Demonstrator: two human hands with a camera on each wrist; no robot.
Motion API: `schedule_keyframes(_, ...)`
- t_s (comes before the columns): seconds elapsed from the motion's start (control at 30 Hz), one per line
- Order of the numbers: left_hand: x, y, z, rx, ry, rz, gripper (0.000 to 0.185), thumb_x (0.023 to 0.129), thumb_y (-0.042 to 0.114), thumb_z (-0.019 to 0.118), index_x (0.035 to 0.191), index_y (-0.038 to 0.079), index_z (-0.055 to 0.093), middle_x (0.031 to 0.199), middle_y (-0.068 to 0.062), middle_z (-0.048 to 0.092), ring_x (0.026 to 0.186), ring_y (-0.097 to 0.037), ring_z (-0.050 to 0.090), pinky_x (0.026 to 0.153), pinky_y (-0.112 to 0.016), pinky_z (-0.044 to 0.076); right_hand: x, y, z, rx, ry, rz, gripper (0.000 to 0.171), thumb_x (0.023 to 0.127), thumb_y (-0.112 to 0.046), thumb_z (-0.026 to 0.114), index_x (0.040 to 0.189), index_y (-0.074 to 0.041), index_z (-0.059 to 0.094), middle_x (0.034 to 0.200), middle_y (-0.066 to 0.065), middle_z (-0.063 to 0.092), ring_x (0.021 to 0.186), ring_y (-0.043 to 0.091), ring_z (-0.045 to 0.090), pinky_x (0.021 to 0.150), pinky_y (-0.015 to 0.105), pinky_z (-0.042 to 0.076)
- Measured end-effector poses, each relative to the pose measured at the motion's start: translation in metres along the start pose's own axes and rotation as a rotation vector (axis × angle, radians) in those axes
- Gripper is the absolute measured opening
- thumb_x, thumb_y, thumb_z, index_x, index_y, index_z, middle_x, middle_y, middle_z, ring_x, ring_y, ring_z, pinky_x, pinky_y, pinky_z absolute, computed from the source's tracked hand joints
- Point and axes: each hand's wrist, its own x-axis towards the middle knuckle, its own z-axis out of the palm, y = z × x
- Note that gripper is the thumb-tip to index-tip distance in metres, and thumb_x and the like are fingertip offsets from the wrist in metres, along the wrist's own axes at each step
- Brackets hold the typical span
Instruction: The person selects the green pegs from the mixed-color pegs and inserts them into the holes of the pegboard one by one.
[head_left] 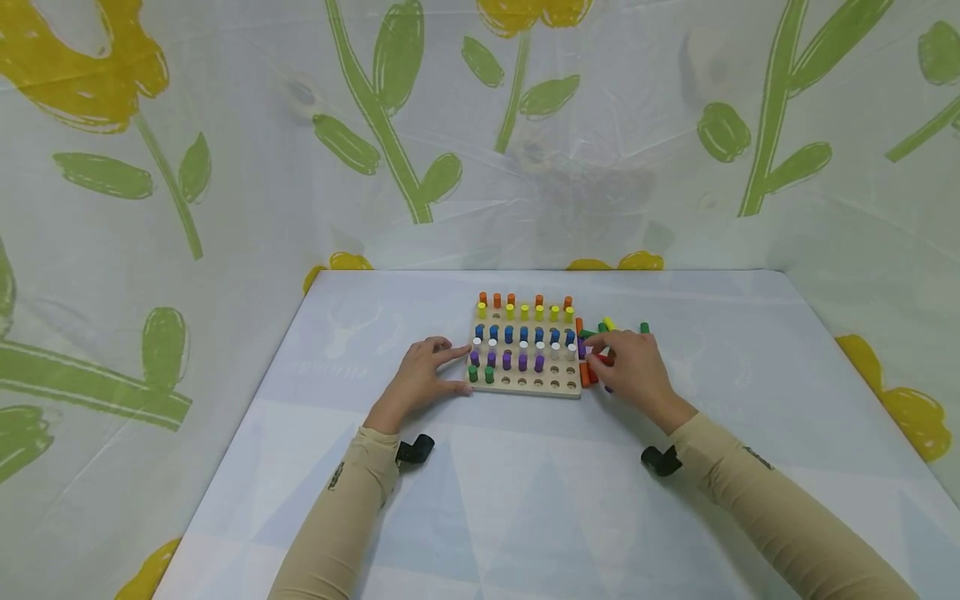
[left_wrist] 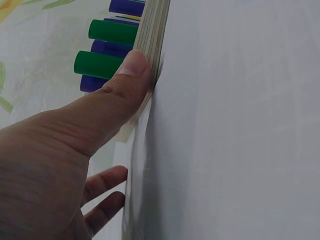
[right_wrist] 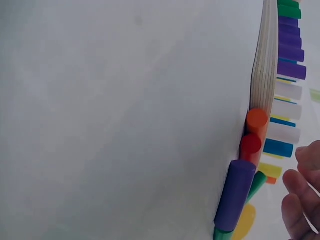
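The left hand (head_left: 422, 377) lies relaxed, thumb pressed flat against the near edge of the pegboard (head_left: 527, 386) by 2 green pegs (head_left: 480, 374), while the right hand (head_left: 628, 367) reaches curled fingers into loose pegs (head_left: 588, 372) beside the board's right edge, though whether it grasps one I cannot tell.

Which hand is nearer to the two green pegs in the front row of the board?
Left. The left hand rests its thumb on the board edge beside the green pegs; the right hand is beyond the opposite edge.
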Motion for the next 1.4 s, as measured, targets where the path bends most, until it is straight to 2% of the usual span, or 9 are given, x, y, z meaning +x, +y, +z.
schedule_keyframes(0.57,0.001,0.001,0.000,0.005,-0.002,-0.014,0.080,0.081,0.053,0.082,0.151,0.031,0.050,0.151,-0.013,0.043,0.142,-0.038,0.033,0.119,-0.053,0.028,0.012,0.007,0.000,-0.030,0.006,-0.008,0.029,0.093,-0.022,0.072,0.120,-0.011,0.073,0.098,0.007,0.073,0.088,0.027,0.056,0.089,0.050,0.040)
schedule_keyframes(0.73,0.001,0.000,0.000,0.009,0.001,-0.006,0.080,0.081,0.053,0.082,0.151,0.031,0.050,0.151,-0.013,0.043,0.142,-0.039,0.033,0.119,-0.053,0.027,0.015,0.006,0.000,-0.045,0.000,-0.005,0.029,0.093,-0.022,0.072,0.120,-0.013,0.074,0.102,0.007,0.073,0.094,0.029,0.058,0.089,0.050,0.040)
schedule_keyframes(1.0,0.001,0.000,0.000,0.012,-0.001,-0.002,0.081,0.080,0.054,0.081,0.151,0.031,0.050,0.151,-0.012,0.043,0.142,-0.038,0.033,0.119,-0.053,0.027,0.021,0.007,0.003,-0.072,-0.031,0.011,0.029,0.093,-0.022,0.073,0.121,-0.013,0.073,0.118,0.013,0.071,0.110,0.035,0.059,0.094,0.053,0.041)
schedule_keyframes(1.4,0.001,-0.002,-0.001,0.027,0.002,0.035,0.081,0.081,0.055,0.080,0.152,0.029,0.050,0.148,-0.013,0.045,0.139,-0.038,0.036,0.118,-0.052,0.028,0.032,0.013,0.005,-0.105,-0.055,-0.005,0.031,0.094,-0.023,0.072,0.123,-0.012,0.072,0.116,0.015,0.070,0.108,0.037,0.060,0.094,0.055,0.041)
